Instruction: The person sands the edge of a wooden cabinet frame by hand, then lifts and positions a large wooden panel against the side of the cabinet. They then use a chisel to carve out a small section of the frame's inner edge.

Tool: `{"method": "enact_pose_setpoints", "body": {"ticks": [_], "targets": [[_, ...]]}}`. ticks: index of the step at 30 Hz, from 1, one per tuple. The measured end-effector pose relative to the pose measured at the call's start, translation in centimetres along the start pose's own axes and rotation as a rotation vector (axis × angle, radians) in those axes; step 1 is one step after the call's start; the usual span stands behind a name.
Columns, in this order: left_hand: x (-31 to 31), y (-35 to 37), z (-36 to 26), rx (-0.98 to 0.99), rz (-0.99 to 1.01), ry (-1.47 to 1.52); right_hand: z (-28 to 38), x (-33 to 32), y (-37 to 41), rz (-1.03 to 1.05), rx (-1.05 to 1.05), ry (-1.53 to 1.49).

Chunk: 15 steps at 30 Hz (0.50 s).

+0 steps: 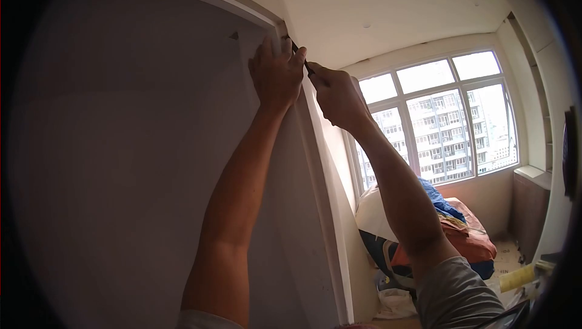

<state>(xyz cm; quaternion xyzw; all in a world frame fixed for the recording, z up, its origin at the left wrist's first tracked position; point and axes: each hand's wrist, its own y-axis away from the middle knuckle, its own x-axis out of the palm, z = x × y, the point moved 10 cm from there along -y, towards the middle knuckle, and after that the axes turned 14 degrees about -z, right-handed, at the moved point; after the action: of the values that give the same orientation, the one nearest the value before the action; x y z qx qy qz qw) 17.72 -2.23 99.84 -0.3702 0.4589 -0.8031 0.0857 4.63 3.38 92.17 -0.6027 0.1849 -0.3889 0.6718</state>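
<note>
Right hand (336,95) is closed around the near end of a thin dark tool (302,57); the left hand (276,77) is open, fingers extended against the upper corner of a pale frame (327,208), its thumb beside the tool. Largest is the shaded grey surface (121,147) left of the frame. Next comes a window (436,129), 3 panes above and 3 below, facing a building. Beneath it lies a heap of blue, orange and white bags (473,238). Smaller is a yellow roll (517,278), lower right. Smallest, the slim tool slants along the frame's top, between both hands.
</note>
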Motion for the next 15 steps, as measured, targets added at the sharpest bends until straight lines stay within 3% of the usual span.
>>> {"method": "enact_pose_setpoints", "body": {"ticks": [11, 15], "targets": [[0.4, -0.3, 0.3, -0.004, -0.013, 0.034, 0.1, -0.2, -0.6, 0.013, 0.001, 0.021], [1.3, -0.4, 0.8, -0.02, 0.076, -0.014, 0.1, 0.1, -0.7, 0.027, 0.033, -0.001]]}}
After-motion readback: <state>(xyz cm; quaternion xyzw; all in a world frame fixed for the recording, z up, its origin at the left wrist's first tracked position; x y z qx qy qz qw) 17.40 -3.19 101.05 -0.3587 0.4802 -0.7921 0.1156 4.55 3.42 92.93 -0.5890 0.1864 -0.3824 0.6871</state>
